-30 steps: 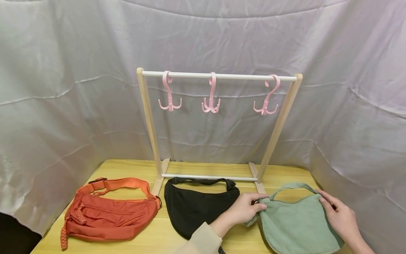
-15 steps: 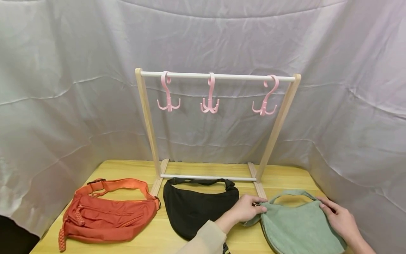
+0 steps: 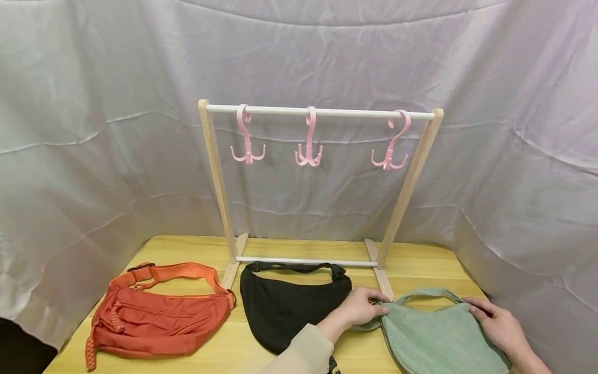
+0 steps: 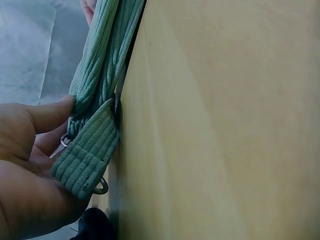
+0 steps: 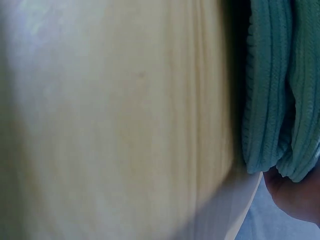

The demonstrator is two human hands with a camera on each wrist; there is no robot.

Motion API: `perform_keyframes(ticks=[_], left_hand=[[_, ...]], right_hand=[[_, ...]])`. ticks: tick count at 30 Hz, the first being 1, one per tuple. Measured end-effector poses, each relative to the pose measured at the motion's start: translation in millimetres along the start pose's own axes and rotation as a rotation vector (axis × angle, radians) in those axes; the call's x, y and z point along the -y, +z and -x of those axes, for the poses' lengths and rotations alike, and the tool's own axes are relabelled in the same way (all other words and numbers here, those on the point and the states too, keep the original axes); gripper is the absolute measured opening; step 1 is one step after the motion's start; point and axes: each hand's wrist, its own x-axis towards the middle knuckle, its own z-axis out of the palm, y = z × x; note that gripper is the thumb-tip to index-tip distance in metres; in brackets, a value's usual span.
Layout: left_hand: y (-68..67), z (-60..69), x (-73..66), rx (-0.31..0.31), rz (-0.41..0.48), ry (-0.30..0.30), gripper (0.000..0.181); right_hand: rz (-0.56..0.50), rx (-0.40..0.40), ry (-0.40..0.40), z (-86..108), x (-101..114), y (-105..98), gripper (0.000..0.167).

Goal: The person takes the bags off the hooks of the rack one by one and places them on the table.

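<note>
A green corduroy shoulder bag [image 3: 444,335] lies at the table's right front, its strap [image 3: 432,292] arching up behind the top edge. My left hand [image 3: 362,307] pinches the bag's upper left corner. In the left wrist view, the thumb of that left hand [image 4: 30,165] presses the ribbed cloth near a metal ring [image 4: 103,187], and a short strap end [image 4: 87,155] hangs over the palm. At the upper right corner, my right hand [image 3: 500,324] grips the bag with the thumb in front. The right wrist view shows only part of this hand [image 5: 295,195], below the folded cloth [image 5: 270,95].
A black bag [image 3: 291,306] lies just left of my left hand, partly behind the forearm. Farther left is a red-orange waist bag [image 3: 163,322]. Behind them stands a wooden rack [image 3: 216,176] with three pink hooks [image 3: 308,150] on its white top rod [image 3: 355,112].
Both hands have brought the green bag slightly down and nearer to me. Its strap sits lower than before. The other bags and the rack stay in place.
</note>
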Motion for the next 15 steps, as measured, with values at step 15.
perform_keyframes(ticks=[15], left_hand=[[2.1,-0.1,0.3,-0.022,0.05,-0.043,0.016]], right_hand=[[-0.034,-0.013,0.032,-0.1,-3.2,2.5,0.054]])
